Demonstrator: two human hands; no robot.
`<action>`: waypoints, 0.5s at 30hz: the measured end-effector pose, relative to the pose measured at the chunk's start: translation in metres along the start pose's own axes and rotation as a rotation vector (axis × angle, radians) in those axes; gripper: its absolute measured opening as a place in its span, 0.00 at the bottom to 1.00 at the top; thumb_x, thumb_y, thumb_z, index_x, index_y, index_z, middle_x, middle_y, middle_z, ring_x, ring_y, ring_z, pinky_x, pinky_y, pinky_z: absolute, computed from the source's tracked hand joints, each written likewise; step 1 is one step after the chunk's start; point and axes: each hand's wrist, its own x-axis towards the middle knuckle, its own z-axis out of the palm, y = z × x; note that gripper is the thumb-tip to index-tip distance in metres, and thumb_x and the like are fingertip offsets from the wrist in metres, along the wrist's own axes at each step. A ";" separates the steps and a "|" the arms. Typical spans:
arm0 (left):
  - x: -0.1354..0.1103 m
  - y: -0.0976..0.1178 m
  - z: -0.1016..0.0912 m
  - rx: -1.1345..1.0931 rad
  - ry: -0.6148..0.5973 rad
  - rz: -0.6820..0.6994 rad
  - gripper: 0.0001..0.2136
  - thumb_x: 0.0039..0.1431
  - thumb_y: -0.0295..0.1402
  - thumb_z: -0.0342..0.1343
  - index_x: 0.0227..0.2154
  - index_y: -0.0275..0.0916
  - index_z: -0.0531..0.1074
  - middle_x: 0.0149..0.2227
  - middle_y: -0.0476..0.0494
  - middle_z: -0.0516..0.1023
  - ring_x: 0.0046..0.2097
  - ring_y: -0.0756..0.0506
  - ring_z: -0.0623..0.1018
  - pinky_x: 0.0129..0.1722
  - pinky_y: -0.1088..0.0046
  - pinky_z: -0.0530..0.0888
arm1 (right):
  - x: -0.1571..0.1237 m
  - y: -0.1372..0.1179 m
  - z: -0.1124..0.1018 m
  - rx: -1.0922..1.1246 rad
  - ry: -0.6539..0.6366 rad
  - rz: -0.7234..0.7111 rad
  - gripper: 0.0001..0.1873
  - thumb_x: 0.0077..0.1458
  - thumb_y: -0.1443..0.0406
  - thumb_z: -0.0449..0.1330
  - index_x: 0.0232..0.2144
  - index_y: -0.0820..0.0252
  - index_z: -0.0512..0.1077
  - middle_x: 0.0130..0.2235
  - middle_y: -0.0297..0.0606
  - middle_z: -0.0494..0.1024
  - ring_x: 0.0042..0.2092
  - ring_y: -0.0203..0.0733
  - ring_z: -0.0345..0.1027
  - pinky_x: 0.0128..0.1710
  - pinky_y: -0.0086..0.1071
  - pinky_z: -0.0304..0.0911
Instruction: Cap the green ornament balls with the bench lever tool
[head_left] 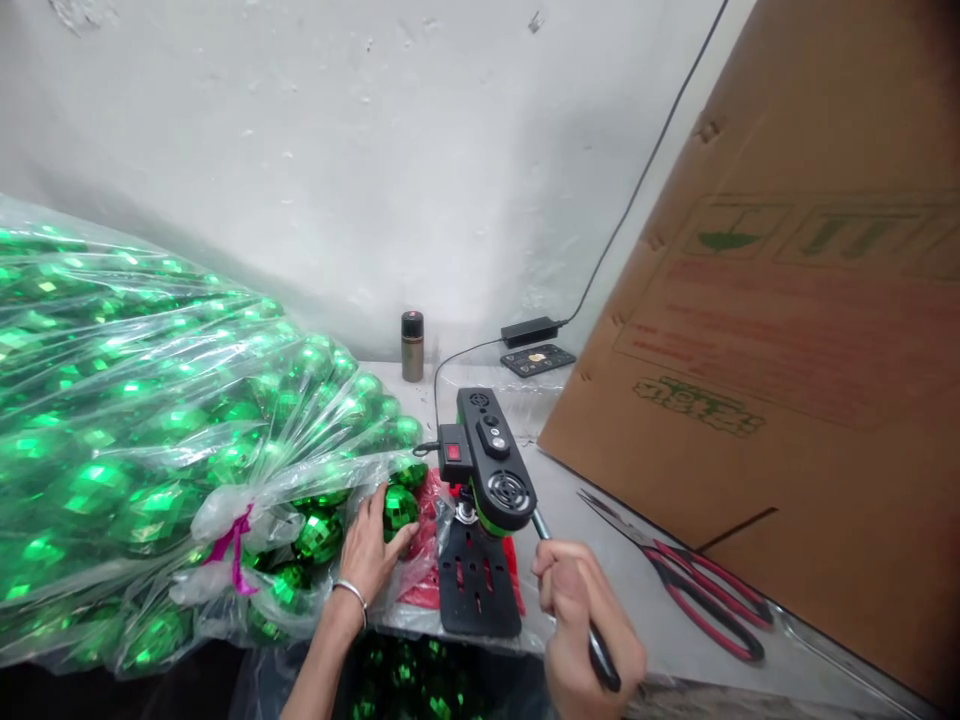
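My left hand (373, 545), with a bracelet at the wrist, is curled around a shiny green faceted bauble (400, 507) left of a black tabletop press (495, 460). The press has a red rocker switch (454, 452), round vents and a slotted black base plate (480, 590). My right hand (589, 630) is closed round the press's metal lever (603, 655), which has a dark grip at its end. Red plastic (420, 565) lies beneath and beside the base plate. More green baubles (319, 537) sit just left of my left hand.
A large clear bag (150, 420) of green baubles, with a pink tie (236, 550), fills the left. Red-and-black scissors (705, 590) lie at right before a tall cardboard box (765, 330). Behind stand a small bottle (412, 346), phone (537, 360) and power adapter (531, 331). Baubles (420, 680) lie below the table edge.
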 end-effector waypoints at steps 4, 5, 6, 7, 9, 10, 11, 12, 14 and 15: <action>0.002 0.016 -0.008 -0.260 -0.023 -0.171 0.36 0.56 0.50 0.68 0.64 0.39 0.67 0.62 0.28 0.79 0.63 0.28 0.81 0.65 0.44 0.77 | 0.001 0.000 0.001 0.009 0.012 -0.016 0.19 0.76 0.70 0.53 0.28 0.54 0.66 0.28 0.32 0.70 0.29 0.37 0.65 0.28 0.32 0.58; 0.001 0.024 -0.011 -0.361 0.014 -0.221 0.38 0.55 0.51 0.69 0.64 0.39 0.67 0.62 0.28 0.79 0.63 0.29 0.81 0.66 0.44 0.77 | 0.002 -0.001 0.001 0.009 0.007 -0.015 0.19 0.76 0.71 0.53 0.29 0.55 0.66 0.29 0.32 0.70 0.29 0.36 0.65 0.28 0.32 0.58; -0.001 0.032 -0.015 -0.484 0.044 -0.272 0.40 0.54 0.52 0.70 0.65 0.40 0.65 0.63 0.29 0.78 0.63 0.30 0.82 0.66 0.45 0.77 | 0.003 -0.002 0.001 0.009 0.003 -0.012 0.19 0.76 0.71 0.53 0.29 0.55 0.67 0.29 0.32 0.70 0.29 0.36 0.65 0.28 0.32 0.58; -0.004 0.041 -0.018 -0.625 0.061 -0.322 0.40 0.56 0.53 0.69 0.66 0.41 0.64 0.64 0.30 0.78 0.63 0.31 0.82 0.65 0.47 0.78 | 0.005 -0.004 0.001 0.011 -0.003 -0.008 0.19 0.76 0.71 0.53 0.29 0.55 0.67 0.29 0.32 0.70 0.28 0.35 0.65 0.28 0.32 0.58; -0.012 0.058 -0.024 -0.924 0.035 -0.427 0.38 0.60 0.54 0.67 0.69 0.46 0.63 0.64 0.34 0.80 0.61 0.34 0.84 0.62 0.50 0.81 | 0.012 -0.009 0.001 0.015 -0.012 0.002 0.19 0.76 0.70 0.53 0.29 0.55 0.67 0.28 0.31 0.69 0.28 0.35 0.65 0.28 0.31 0.59; -0.016 0.065 -0.026 -1.056 -0.003 -0.479 0.36 0.62 0.54 0.66 0.68 0.48 0.64 0.63 0.36 0.81 0.60 0.35 0.85 0.61 0.50 0.82 | 0.016 -0.012 0.001 0.017 -0.018 0.009 0.19 0.77 0.70 0.53 0.29 0.55 0.67 0.28 0.31 0.69 0.29 0.35 0.65 0.29 0.31 0.60; -0.021 0.071 -0.025 -1.159 -0.037 -0.531 0.34 0.62 0.54 0.67 0.66 0.48 0.66 0.62 0.38 0.82 0.59 0.35 0.85 0.60 0.49 0.82 | 0.020 -0.015 0.001 0.019 -0.025 0.014 0.19 0.77 0.70 0.53 0.29 0.55 0.67 0.27 0.30 0.68 0.29 0.35 0.65 0.29 0.31 0.60; -0.025 0.077 -0.023 -1.230 -0.060 -0.576 0.33 0.61 0.54 0.68 0.64 0.48 0.69 0.60 0.38 0.84 0.58 0.35 0.86 0.60 0.49 0.83 | 0.025 -0.018 0.002 0.020 -0.032 0.018 0.20 0.77 0.69 0.53 0.29 0.55 0.67 0.27 0.30 0.68 0.29 0.35 0.65 0.29 0.31 0.61; -0.035 0.084 -0.015 -1.290 -0.073 -0.629 0.32 0.59 0.55 0.70 0.60 0.48 0.71 0.58 0.39 0.85 0.57 0.35 0.86 0.59 0.49 0.83 | 0.032 -0.023 0.002 0.016 -0.048 0.026 0.20 0.77 0.69 0.53 0.28 0.54 0.65 0.26 0.29 0.67 0.28 0.34 0.63 0.30 0.30 0.61; -0.040 0.086 -0.009 -1.287 -0.073 -0.641 0.32 0.58 0.56 0.71 0.60 0.48 0.70 0.58 0.40 0.85 0.57 0.35 0.86 0.58 0.49 0.84 | 0.034 -0.026 0.002 0.011 -0.056 0.030 0.21 0.78 0.68 0.53 0.27 0.54 0.64 0.26 0.28 0.66 0.28 0.34 0.62 0.29 0.30 0.61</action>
